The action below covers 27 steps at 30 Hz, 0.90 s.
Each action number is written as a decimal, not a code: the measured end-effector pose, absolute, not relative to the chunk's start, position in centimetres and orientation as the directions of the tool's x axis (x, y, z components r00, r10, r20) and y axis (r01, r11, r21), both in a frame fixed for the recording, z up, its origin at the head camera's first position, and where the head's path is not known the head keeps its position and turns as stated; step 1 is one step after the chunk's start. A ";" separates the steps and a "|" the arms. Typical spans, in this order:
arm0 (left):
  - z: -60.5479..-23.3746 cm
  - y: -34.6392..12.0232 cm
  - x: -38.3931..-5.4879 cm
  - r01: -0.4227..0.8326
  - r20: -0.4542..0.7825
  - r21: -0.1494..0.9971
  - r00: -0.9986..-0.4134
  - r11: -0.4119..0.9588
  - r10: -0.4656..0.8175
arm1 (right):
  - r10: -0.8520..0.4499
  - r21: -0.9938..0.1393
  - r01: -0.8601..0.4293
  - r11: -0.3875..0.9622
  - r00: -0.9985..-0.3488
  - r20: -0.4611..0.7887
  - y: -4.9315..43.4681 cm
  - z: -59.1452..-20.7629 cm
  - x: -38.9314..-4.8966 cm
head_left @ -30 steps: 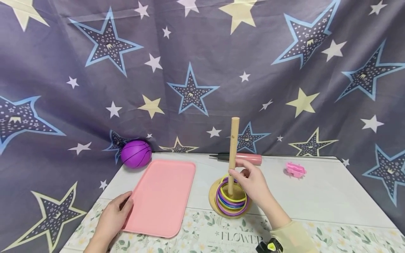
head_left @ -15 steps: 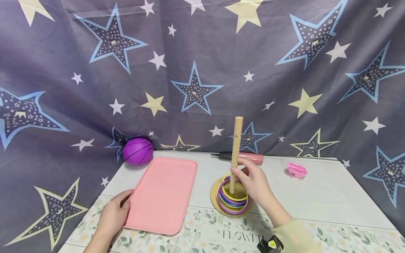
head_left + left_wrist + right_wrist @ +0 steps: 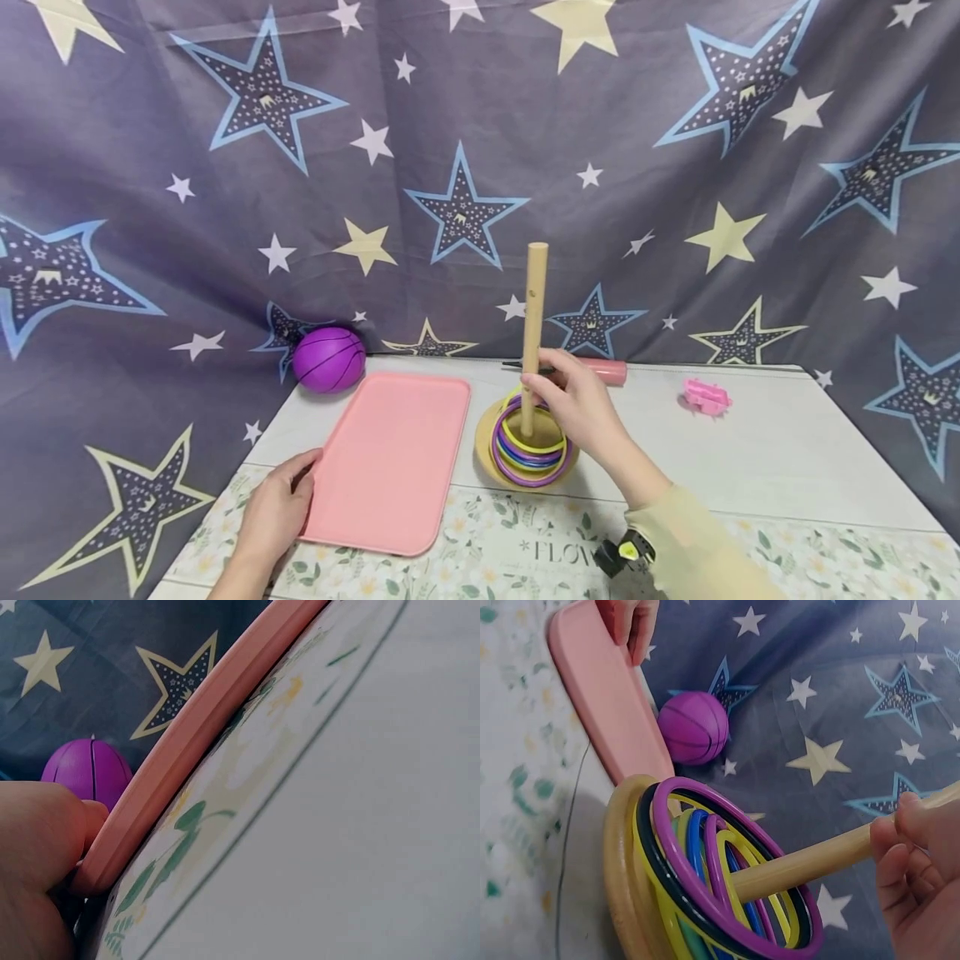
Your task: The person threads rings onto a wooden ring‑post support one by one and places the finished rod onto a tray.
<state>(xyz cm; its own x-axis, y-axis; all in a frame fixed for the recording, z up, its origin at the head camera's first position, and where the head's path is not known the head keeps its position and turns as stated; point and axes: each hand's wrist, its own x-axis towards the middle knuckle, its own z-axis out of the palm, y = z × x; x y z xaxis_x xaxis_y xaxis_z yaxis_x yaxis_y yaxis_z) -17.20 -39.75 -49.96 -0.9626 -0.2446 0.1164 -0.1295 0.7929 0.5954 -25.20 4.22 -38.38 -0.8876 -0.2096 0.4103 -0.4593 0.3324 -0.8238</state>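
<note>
My right hand (image 3: 581,404) pinches the upright wooden peg (image 3: 535,308) of a ring toss stand, about mid-height, between thumb and fingers. Yellow, purple, blue and dark rings (image 3: 528,461) lie stacked around the peg on its round wooden base (image 3: 486,433). Some rings sit tilted in the right wrist view. Whether the base touches the table cannot be told. To the left lies a flat pink tray (image 3: 386,467). My left hand (image 3: 273,504) holds the tray's left edge, and the left wrist view shows a fingertip (image 3: 95,817) against its rim.
A purple ball (image 3: 330,360) with black lines rests behind the tray's far left corner. Behind the stand lies a pink cylinder (image 3: 609,372) with a black pointed end. A small pink plastic piece (image 3: 707,397) lies at right. A star-patterned curtain (image 3: 630,167) hangs along the back.
My right hand has shifted left and a little away, carrying the ring stand with it closer to the tray. The left hand and tray have hardly moved.
</note>
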 end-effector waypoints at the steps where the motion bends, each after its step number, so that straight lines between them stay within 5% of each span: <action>1: -50.0 -39.7 -17.2 -0.129 0.119 0.596 -0.962 0.792 -0.246 | -0.217 -0.825 -0.466 0.320 -0.883 0.415 3.8 -38.1 -25.3; 27: -49.8 -39.4 -17.0 -0.126 0.130 0.612 -0.958 0.781 -0.256 | -0.328 -0.866 -0.462 0.193 -0.862 0.386 -6.1 -36.5 -27.5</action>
<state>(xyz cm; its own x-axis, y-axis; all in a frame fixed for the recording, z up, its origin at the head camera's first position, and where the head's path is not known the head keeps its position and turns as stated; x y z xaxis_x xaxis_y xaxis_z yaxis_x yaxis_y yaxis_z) -17.04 -39.40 -49.83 -0.9579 -0.2560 0.1299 -0.1257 0.7810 0.6117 -27.53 -6.07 -36.46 -0.8621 -0.3279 0.3863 -0.4615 0.1932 -0.8658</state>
